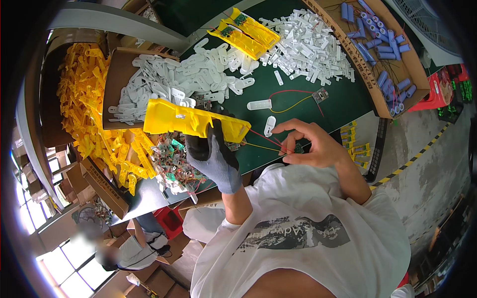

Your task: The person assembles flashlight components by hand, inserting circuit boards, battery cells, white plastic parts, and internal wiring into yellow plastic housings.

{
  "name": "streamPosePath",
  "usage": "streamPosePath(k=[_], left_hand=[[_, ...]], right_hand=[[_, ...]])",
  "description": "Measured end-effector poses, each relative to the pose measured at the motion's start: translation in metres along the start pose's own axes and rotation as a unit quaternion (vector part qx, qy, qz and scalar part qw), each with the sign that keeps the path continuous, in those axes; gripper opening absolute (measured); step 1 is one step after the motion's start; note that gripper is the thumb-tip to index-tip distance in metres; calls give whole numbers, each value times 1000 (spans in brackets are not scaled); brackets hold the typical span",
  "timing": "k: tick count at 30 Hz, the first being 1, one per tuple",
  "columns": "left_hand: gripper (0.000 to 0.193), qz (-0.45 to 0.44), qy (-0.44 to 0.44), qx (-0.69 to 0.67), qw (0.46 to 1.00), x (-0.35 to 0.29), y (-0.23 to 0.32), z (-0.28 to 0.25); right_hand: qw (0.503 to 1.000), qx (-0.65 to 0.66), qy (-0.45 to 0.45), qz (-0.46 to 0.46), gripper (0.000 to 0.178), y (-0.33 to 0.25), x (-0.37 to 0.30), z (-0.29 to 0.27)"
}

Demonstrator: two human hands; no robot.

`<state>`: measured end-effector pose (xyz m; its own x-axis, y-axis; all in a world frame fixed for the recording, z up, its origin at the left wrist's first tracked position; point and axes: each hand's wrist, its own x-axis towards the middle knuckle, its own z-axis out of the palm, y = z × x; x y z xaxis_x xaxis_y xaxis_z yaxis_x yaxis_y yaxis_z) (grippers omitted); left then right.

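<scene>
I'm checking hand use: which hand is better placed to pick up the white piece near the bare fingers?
Probably the right hand: it is beside the white piece, though seemingly pinching wires. The gloved left hand is farther off, holding the yellow casing.

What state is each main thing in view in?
Yellow elongated plastic housing: held up
Grey-gloved left hand: closed around the housing
Bare right hand: fingers bent, grip unclear
Red and yellow wires: running from housing toward right hand
Two other yellow plastic housings: lying side by side
Brown cardboard box at right: open, holding purple cylindrical cells
</scene>
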<state>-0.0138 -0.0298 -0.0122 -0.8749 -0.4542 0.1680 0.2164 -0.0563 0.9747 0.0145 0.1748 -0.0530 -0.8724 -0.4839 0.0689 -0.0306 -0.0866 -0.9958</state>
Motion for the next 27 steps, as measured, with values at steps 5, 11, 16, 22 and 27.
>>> streamPosePath(k=[5, 11, 16, 22, 27], left_hand=[[32, 33, 45, 66, 996, 8, -7, -2], [26, 83, 51, 28, 995, 16, -3, -6], [23, 50, 63, 67, 995, 17, 3, -9], [27, -81, -17, -56, 995, 4, -2, 4], [23, -128, -34, -69, 989, 6, -23, 13]], right_hand=[[983, 163, 66, -60, 48, 5, -5, 9], [957, 259, 120, -55, 39, 17, -12, 4], [959, 252, 99, -86, 39, 19, -3, -3], [900, 336, 148, -234, 38, 27, 22, 12], [874, 445, 54, -187, 42, 27, 20, 18]])
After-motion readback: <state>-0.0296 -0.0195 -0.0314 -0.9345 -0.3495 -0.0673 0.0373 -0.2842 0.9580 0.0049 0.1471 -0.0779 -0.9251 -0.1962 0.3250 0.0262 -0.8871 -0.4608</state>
